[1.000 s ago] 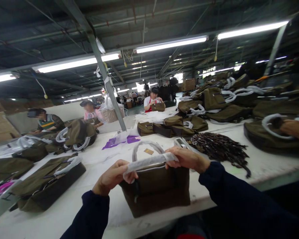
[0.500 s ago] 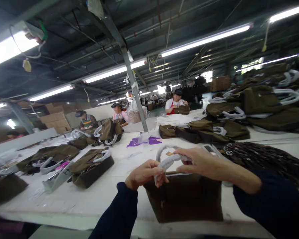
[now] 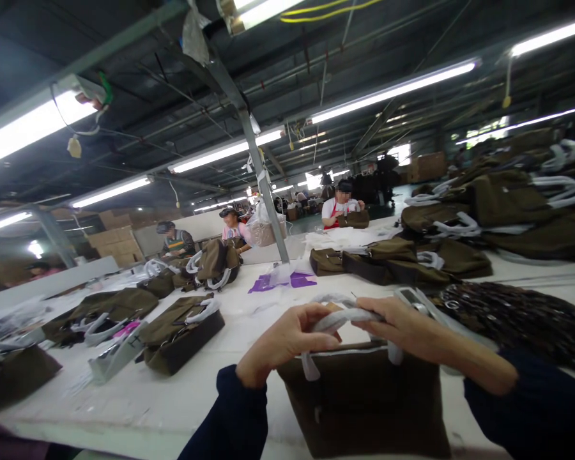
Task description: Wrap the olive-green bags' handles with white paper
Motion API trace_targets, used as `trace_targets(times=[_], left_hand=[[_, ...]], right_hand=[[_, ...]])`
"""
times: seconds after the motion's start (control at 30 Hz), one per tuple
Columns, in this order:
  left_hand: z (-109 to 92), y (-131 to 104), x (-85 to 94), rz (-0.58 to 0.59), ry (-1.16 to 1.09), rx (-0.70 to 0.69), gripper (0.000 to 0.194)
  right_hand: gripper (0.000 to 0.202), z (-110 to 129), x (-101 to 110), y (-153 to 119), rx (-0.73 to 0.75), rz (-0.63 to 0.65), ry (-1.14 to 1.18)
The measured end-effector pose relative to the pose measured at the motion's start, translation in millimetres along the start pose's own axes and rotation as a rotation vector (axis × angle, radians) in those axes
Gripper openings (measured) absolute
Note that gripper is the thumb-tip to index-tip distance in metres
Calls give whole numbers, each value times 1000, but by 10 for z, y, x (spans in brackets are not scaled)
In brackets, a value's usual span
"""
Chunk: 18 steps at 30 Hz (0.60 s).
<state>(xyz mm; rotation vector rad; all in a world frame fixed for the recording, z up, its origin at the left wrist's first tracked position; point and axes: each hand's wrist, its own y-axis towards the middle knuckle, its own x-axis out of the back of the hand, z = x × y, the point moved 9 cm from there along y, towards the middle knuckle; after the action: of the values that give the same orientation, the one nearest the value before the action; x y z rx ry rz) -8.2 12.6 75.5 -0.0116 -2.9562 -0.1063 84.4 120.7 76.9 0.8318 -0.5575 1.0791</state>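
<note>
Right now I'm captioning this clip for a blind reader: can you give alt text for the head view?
Two hands, left hand and right hand, grip the white-wrapped handle of an upright olive-brown bag on a white table. More bags lie around; other people work at the far end.

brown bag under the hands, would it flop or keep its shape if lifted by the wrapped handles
The brown bag stands upright unaided with flat sides, so it probably keeps its shape. Both the left hand and right hand grip the wrapped handles, whose smooth covering may feel slippery. It seems unlikely to tip on its broad base.
</note>
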Motion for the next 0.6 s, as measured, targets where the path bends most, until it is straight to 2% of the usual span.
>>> trace_targets(times=[0.07,0.2,0.3,0.37,0.43,0.5,0.53,0.6], left_hand=[[-29,60,-20,-42,41,13,29],[1,49,-2,-107,107,-9,25],[19,-29,-51,-56,120,27,25],[-29,-76,-92,-2,114,39,28],[-102,-98,-108,37,167,30,35],[-138,-87,-76,36,248,19,45],[-135,-70,-29,8,283,17,48],[-113,-28,129,-112,330,-10,46]], right_hand=[[28,-91,-55,-11,-7,-14,22],[37,-404,-161,-188,-48,-35,35],[38,-482,-149,-334,-54,26,154],[39,-449,-31,-342,-57,39,320],[39,-416,202,-251,-64,-67,424],[40,-365,372,-91,-51,-146,415],[40,-326,368,7,-37,-113,395],[39,-242,223,182,0,48,367]])
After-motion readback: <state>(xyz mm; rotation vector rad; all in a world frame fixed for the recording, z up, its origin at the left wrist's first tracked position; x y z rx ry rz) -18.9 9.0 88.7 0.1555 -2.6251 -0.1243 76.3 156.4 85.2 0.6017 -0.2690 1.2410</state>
